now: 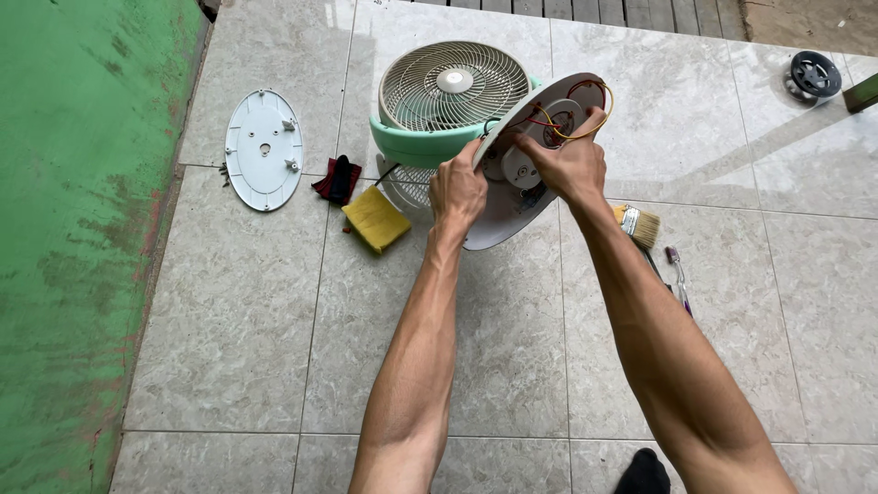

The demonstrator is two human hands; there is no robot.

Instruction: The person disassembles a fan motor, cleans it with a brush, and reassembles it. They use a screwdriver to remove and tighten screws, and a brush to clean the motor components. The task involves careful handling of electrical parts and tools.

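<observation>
Left hand (457, 190) and right hand (572, 165) grip tilted white oval plastic fan base (512, 206), red and yellow wires (567, 110) exposed. Pale green round fan head (439, 101) behind it on grey tiled floor (238, 320); yellow sponge (376, 220) nearby.

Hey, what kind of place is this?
Probably a home patio or porch used for a repair: tiled floor, a worn green wall, and both hands on a fan's opened base.
</observation>
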